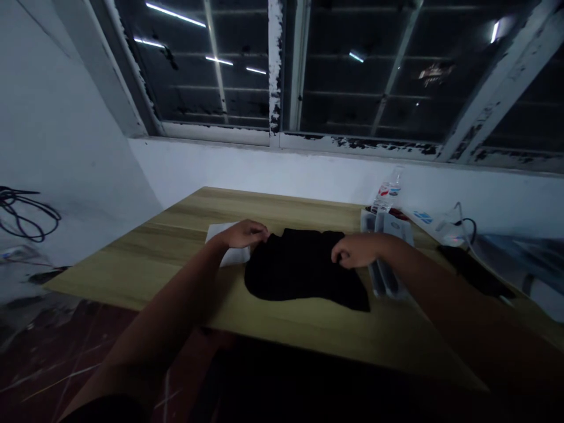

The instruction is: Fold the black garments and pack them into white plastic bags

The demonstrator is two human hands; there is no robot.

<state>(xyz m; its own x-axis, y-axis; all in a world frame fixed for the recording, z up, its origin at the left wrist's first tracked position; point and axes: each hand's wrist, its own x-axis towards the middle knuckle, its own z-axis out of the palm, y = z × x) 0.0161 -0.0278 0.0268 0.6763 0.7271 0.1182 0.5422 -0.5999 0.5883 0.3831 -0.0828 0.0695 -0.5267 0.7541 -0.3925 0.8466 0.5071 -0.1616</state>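
Note:
A black garment [299, 267] lies flat and partly folded on the wooden table [176, 247]. My left hand [244, 233] pinches its upper left corner, fingers curled on the cloth. My right hand [356, 249] grips the upper right edge of the same garment, fingers closed around the fabric. A white folded sheet or cloth [229, 254] lies under my left hand, just left of the garment.
Clear plastic packets [385, 252] lie right of the garment. A water bottle [388, 191] stands by the wall behind them. A dark flat item [476, 273] and a white charger with cable [453, 226] sit at the right. Black cables [22, 214] hang on the left wall.

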